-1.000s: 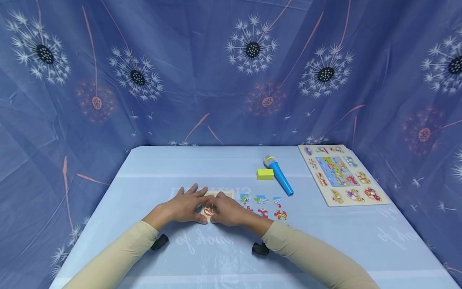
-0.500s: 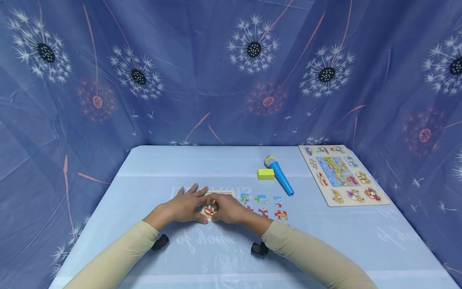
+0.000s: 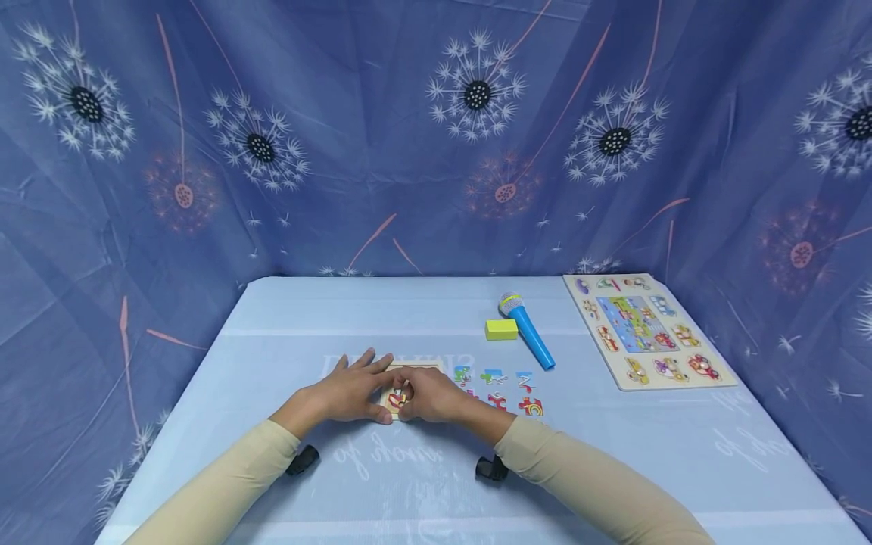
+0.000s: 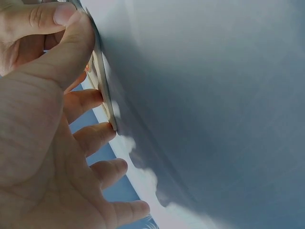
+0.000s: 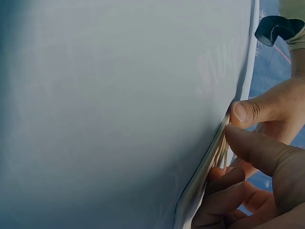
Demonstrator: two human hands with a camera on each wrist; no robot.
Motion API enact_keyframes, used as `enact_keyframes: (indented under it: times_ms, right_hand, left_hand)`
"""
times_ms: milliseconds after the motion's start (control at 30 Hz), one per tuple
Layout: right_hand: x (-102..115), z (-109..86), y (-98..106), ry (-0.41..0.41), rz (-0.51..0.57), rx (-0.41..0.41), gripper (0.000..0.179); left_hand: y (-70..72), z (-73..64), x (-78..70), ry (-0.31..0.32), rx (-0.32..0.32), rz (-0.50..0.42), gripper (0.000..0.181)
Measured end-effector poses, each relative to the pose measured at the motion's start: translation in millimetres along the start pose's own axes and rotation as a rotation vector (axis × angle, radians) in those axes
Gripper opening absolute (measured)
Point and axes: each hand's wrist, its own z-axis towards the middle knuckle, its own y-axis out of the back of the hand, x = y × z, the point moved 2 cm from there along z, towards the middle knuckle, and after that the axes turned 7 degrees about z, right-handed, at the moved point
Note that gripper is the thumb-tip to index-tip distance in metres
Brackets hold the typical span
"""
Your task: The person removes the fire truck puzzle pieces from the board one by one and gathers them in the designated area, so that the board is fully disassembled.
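Observation:
A small wooden puzzle board (image 3: 428,365) lies on the table, largely covered by both hands. My left hand (image 3: 346,392) rests at its left side with straight, spread fingers. In the left wrist view, two fingertips touch the thin edge of the board (image 4: 106,90), and the thumb sits at its near end beside the right thumb. My right hand (image 3: 429,393) bends over the board, its thumb and index finger curled around a red and yellow puzzle piece (image 3: 396,400). How firmly this piece sits in the board is hidden by the fingers.
Several loose jigsaw pieces (image 3: 496,401) lie right of the board. Behind them are a yellow block (image 3: 501,330) and a blue toy microphone (image 3: 533,338). A larger picture puzzle board (image 3: 649,333) lies at the far right. A patterned curtain (image 3: 381,151) surrounds the table.
The right index finger has shifted slightly over the board, uncovering more of the red and yellow piece. My left hand stays in nearly the same place.

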Motion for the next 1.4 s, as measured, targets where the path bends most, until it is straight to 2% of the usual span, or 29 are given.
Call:
enact_keyframes:
  times_ms: [233, 433, 700, 967, 1033, 1167, 1400]
  right_hand:
    - [1, 0.3, 1, 0.012, -0.043, 0.012, 0.046]
    - [-3, -7.6, 8, 0.009, -0.058, 0.013, 0.036]
    - [-19, -37.8, 36, -0.041, -0.082, 0.006, 0.034]
    - [-47, -77.4, 65, -0.127, -0.045, -0.03, 0.031]
    - [-52, -84.6, 65, -0.14, -0.038, -0.033, 0.03]
    - [-54, -91.5, 58, -0.106, -0.034, -0.011, 0.031]
    - [-45, -88.3, 48, -0.049, -0.108, 0.041, 0.031]
  left_hand:
    - [0.2, 1.5, -0.1, 0.005, 0.004, 0.002, 0.085]
    - [0.0, 1.2, -1.5, 0.002, -0.005, 0.029, 0.085]
    - [0.0, 0.1, -3.9, 0.005, -0.008, 0.05, 0.086]
    - [0.2, -0.6, -3.3, 0.007, -0.007, 0.037, 0.086]
    - [-1.2, -1.0, -2.9, 0.004, -0.002, 0.031, 0.086]
    - [-4.8, -1.9, -2.3, 0.004, 0.003, 0.031, 0.087]
    - [-2.4, -0.9, -1.9, -0.002, -0.01, 0.035, 0.087]
